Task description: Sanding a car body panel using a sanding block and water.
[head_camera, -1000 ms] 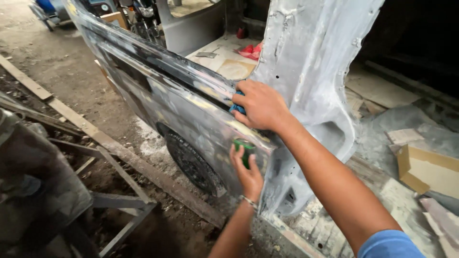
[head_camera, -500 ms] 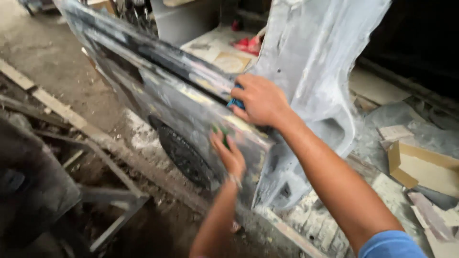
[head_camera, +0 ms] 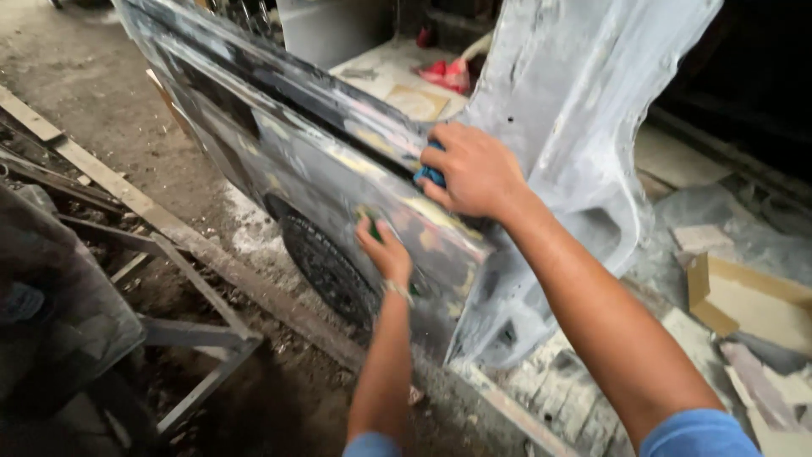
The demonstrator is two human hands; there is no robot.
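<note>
Dusty workshop floor, scrap around. Left hand presses a green sanding pad flat on the car body panel; right hand grips a blue object, probably cloth, at its upper edge. Filler patches look scuffed but uneven; sanding seems mid-way.

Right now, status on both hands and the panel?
Left hand presses green pad on grey car panel. Right hand grips blue cloth at panel's top edge. Nothing blocking.
</note>
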